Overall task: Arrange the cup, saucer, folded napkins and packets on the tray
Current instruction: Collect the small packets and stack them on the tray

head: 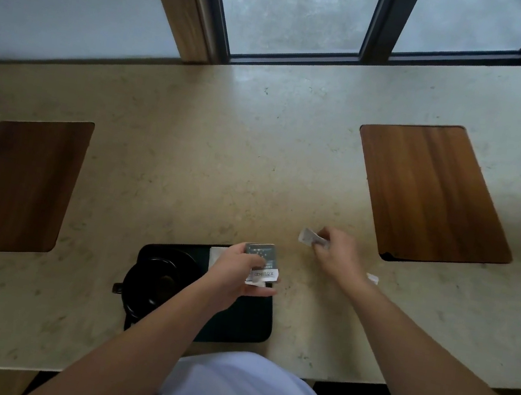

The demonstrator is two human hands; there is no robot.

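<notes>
A dark tray [243, 323] lies at the counter's near edge. On its left part stands a black cup [151, 286] on a black saucer [175, 257], the cup's handle pointing left. My left hand [234, 273] hovers over the tray's right part and grips a grey-green packet [261, 252] with white packets [264, 274] under it. A white napkin corner [217, 253] shows on the tray behind that hand. My right hand [336, 254] rests on the counter to the right of the tray, pinching a small white packet [309, 237]. Another white packet [373, 277] lies beside my right wrist.
The beige stone counter [224, 158] holds two wooden boards, one at the left [14, 184] and one at the right [432, 192]. A window [297, 10] and a wall run behind the counter. My white shirt fills the bottom middle.
</notes>
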